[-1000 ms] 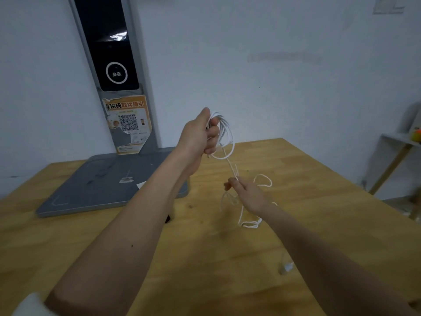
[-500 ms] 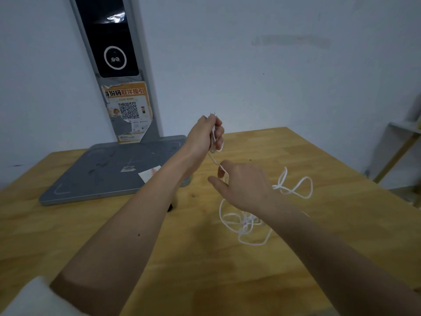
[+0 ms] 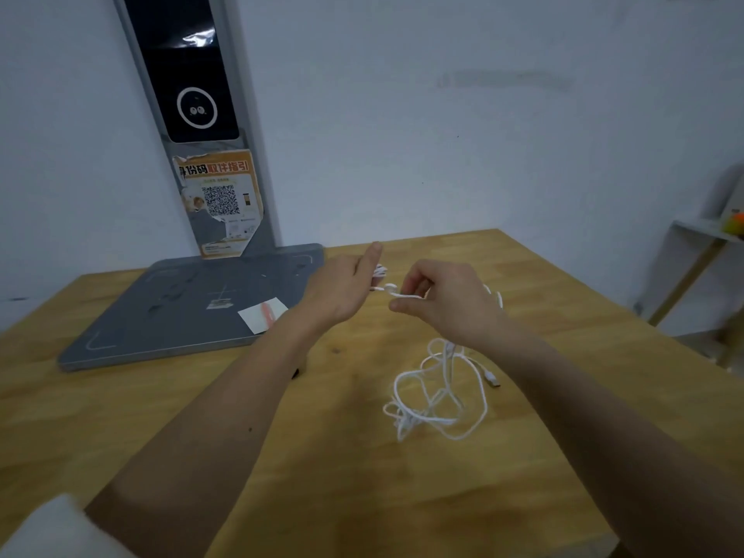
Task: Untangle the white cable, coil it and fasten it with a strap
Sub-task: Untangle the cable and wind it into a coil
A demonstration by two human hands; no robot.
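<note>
Both hands, left hand point(image 3: 342, 294) and right hand point(image 3: 447, 304), pinch the white cable point(image 3: 439, 392), apparently; beneath them it lies mostly tangled, uncoiled, unstrapped.

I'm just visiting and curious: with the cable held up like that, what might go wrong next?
Much of the white cable lies in a loose tangle on the wooden table; pulling upward could tighten it into a knot. The USB plug at its end might snag in a loop. The left hand and right hand hold only a short stretch, which could slip out.
</note>
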